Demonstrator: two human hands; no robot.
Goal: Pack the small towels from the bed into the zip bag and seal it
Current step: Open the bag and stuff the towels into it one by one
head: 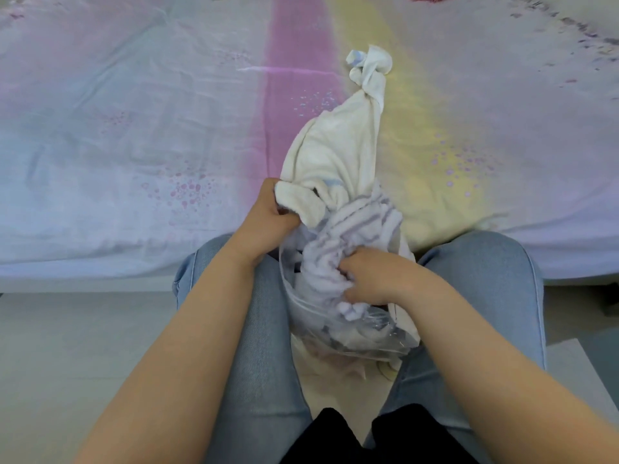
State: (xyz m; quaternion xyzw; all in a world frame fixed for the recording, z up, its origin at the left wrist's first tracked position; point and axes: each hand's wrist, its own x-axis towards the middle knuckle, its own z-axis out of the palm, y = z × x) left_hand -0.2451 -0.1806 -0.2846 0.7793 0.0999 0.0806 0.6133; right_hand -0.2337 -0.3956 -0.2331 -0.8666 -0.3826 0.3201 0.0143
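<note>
The clear plastic zip bag (351, 329) sits on the lap, a fluffy lilac-striped towel (348, 236) bunched in its mouth. The right hand (371, 279) curls fingers into that towel; the left hand (268, 216) pinches the soft cream-white knotted towel (338, 152), which trails across the pastel bed sheet (134, 128). Both towels look light and floppy, best gathered in handfuls; the overhanging cloth blocks sealing.

Soft, even, bright light washes the bed (134, 145) pale, with only faint shadows under the cloth folds. The wide lens bows the bed edge and stretches the forearms (most at the lower corners). Detail is slightly smeared throughout.
</note>
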